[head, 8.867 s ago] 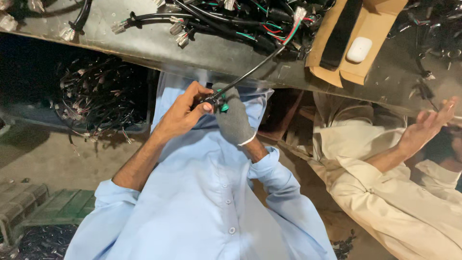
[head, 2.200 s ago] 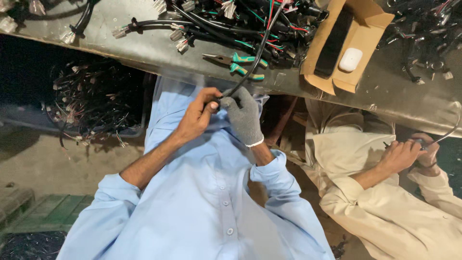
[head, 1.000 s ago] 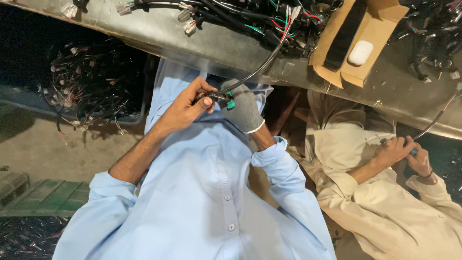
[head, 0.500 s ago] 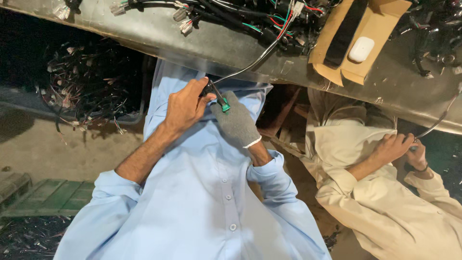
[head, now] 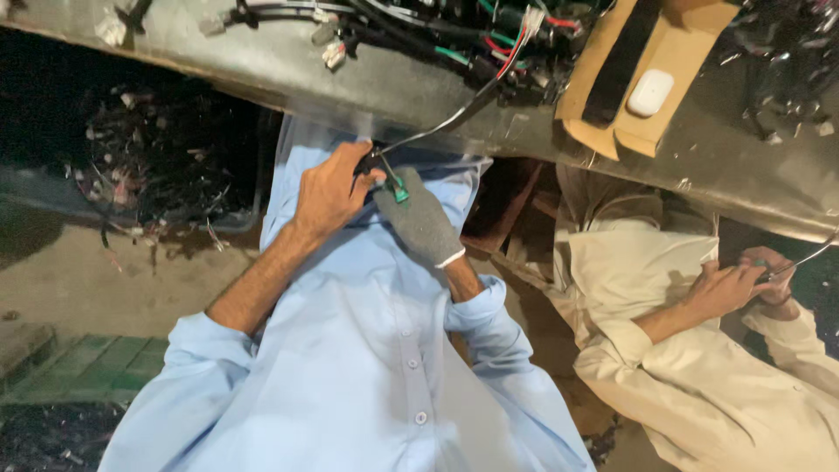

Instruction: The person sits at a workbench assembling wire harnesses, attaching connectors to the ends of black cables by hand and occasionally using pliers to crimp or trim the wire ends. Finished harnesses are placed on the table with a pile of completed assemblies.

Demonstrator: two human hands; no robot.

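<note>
Two hands close together on a wire harness below a grey bench.

At far left a dark bin [head: 157, 166] holds loose wire scraps. The left hand [head: 328, 192], bare, is curled shut around the black end of the harness [head: 437, 127], thumb pressed near a small green piece [head: 400, 193]. Touching it on the right, the right hand [head: 421, 218] wears a grey glove and its fingers are closed on the same end at the green piece. The harness runs up and right from the hands to the bench [head: 288, 65], ending in a bundle of coloured wires [head: 489, 39]. Further right on the bench lies an open cardboard box [head: 603, 114] with a white case [head: 651, 92] in it. At far right, a co-worker's hands [head: 743, 280] grip another wire.
</note>
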